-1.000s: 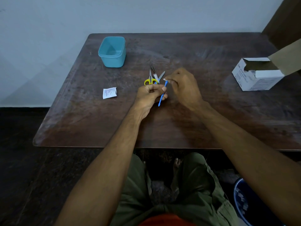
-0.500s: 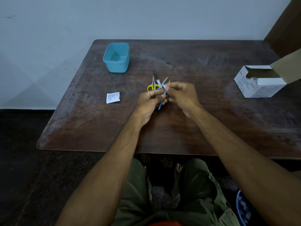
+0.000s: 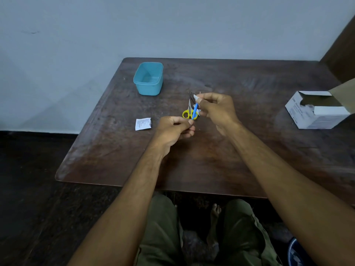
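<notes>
Hands meet over the worktop (image 3: 192,162): the left hand (image 3: 175,129) pinches the lower end of a thin blue stick (image 3: 194,112), and the right hand (image 3: 216,109) pinches its white upper tip. Yellow-handled scissors (image 3: 186,114) lie just behind. From the hands, a teal tub (image 3: 148,78) sits at 11 o'clock, a white sachet (image 3: 143,123) at 9 and an open carton (image 3: 317,110) at 3.

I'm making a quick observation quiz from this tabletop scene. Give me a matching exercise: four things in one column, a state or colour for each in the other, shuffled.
Things:
1. tub
2. sachet
3. cardboard box
4. blue stick

States:
A. held by the left hand
B. flap open
C. teal, no lid
D. thin, lying flat

Pairs: 1-C, 2-D, 3-B, 4-A
</notes>
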A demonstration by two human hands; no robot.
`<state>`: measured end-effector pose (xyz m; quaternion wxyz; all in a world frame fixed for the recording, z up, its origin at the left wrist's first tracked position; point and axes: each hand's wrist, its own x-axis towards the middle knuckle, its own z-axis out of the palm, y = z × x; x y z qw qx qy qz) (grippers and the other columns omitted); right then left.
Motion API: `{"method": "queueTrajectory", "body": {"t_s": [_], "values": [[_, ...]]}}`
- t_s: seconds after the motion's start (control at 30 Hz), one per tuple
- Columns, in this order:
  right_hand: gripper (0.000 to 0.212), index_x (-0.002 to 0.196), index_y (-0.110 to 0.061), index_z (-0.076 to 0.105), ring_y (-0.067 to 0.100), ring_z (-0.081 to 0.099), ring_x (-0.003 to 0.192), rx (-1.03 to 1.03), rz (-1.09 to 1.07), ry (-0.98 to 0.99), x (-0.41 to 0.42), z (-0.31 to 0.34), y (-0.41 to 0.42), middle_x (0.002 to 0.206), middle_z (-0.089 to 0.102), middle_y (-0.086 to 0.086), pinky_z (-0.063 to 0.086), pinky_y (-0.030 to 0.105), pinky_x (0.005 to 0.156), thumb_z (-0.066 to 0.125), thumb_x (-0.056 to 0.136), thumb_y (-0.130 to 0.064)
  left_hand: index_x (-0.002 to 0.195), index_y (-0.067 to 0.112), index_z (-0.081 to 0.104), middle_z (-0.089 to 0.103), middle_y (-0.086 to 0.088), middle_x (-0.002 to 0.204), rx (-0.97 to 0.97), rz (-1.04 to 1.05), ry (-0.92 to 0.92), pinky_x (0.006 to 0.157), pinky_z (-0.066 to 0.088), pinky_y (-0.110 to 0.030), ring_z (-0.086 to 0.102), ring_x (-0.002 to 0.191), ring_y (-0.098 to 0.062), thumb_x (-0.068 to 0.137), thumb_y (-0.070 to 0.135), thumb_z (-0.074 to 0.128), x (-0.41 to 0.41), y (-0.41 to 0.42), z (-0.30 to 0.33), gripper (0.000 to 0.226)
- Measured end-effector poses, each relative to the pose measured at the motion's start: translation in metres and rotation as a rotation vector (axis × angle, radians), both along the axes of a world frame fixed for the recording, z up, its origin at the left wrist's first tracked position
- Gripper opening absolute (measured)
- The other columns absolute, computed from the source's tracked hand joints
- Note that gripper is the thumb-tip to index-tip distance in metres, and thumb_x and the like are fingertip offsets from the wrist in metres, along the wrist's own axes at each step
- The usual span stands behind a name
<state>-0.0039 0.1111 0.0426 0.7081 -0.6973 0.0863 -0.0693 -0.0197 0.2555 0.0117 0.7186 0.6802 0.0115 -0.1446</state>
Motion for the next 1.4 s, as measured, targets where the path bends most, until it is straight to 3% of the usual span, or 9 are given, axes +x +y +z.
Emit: {"method": "queueTrajectory", "body": {"t_s": [0.13,0.27,0.33,0.5,0.6,0.7,0.97,1.07,1.4], "values": [[0.010,0.093,-0.004,0.070,0.017,0.055,0.070,0.088,-0.071,-0.024,0.011,0.003,0.007,0.071,0.061,0.004,0.052,0.028,0.068,0.068,0.087,-0.012,0.076,0.003,0.067,0.066,-0.003,0.059,0.097,0.160,-0.079,0.053,0.052,-0.017,0.061,0.046,-0.006,0.090,0.005,0.063,0.026,0.021,0.025,0.014],[0.005,0.090,-0.011,0.071,0.015,0.056,0.069,0.036,-0.053,-0.007,0.015,-0.008,0.008,0.073,0.062,0.006,0.051,0.024,0.063,0.068,0.087,-0.014,0.072,0.004,0.067,0.066,-0.011,0.070,0.415,0.287,-0.182,0.054,0.051,-0.021,0.056,0.046,-0.009,0.088,0.010,0.065,0.077,0.054,0.056,0.018],[0.004,0.088,-0.016,0.072,0.015,0.059,0.074,0.005,-0.052,0.012,0.019,-0.015,0.007,0.077,0.064,0.005,0.054,0.027,0.068,0.069,0.087,-0.014,0.081,0.000,0.071,0.071,-0.012,0.078,0.618,0.340,-0.229,0.058,0.054,-0.024,0.061,0.053,-0.012,0.085,0.015,0.065,0.106,0.070,0.070,0.017],[0.004,0.084,-0.022,0.073,0.014,0.062,0.077,-0.028,-0.052,0.032,0.028,-0.032,0.009,0.083,0.071,0.006,0.054,0.023,0.063,0.070,0.085,-0.019,0.111,0.004,0.062,0.065,-0.011,0.112,1.104,0.391,-0.227,0.079,0.054,-0.037,0.064,0.101,-0.030,0.077,0.021,0.066,0.161,0.085,0.080,0.038],[0.007,0.083,-0.023,0.072,0.011,0.062,0.076,-0.061,-0.048,0.037,0.032,-0.040,0.009,0.078,0.071,0.000,0.054,0.019,0.060,0.069,0.087,-0.017,0.104,0.006,0.058,0.062,-0.012,0.105,1.253,0.331,-0.303,0.067,0.044,-0.033,0.064,0.100,-0.032,0.081,0.019,0.065,0.176,0.082,0.073,0.027],[0.006,0.085,-0.021,0.072,0.010,0.061,0.073,-0.078,-0.053,0.034,0.038,-0.043,0.009,0.076,0.070,-0.001,0.053,0.016,0.056,0.069,0.087,-0.017,0.116,0.001,0.056,0.060,-0.017,0.117,1.390,0.271,-0.349,0.070,0.042,-0.033,0.061,0.105,-0.034,0.086,0.019,0.062,0.187,0.077,0.063,0.035],[0.003,0.084,-0.021,0.074,0.004,0.063,0.068,-0.079,-0.058,0.016,0.045,-0.049,0.007,0.076,0.072,-0.003,0.050,0.016,0.053,0.071,0.085,-0.020,0.120,0.000,0.055,0.060,-0.018,0.122,1.560,0.141,-0.376,0.083,0.050,-0.038,0.060,0.110,-0.033,0.089,0.016,0.058,0.200,0.070,0.054,0.035],[0.004,0.088,-0.020,0.074,0.005,0.063,0.070,-0.080,-0.056,0.021,0.046,-0.050,0.006,0.080,0.072,-0.001,0.050,0.016,0.053,0.070,0.085,-0.020,0.127,-0.001,0.050,0.055,-0.019,0.130,1.613,0.102,-0.362,0.091,0.048,-0.041,0.055,0.119,-0.034,0.091,0.029,0.061,0.199,0.068,0.050,0.048],[0.007,0.087,-0.019,0.073,-0.002,0.057,0.052,-0.009,-0.059,0.035,0.044,-0.046,0.003,0.070,0.068,-0.003,0.044,0.013,0.045,0.068,0.087,-0.014,0.124,-0.001,0.054,0.059,-0.018,0.126,1.464,0.140,-0.343,0.088,0.049,-0.040,0.058,0.114,-0.033,0.092,0.034,0.062,0.194,0.067,0.055,0.048]]}}
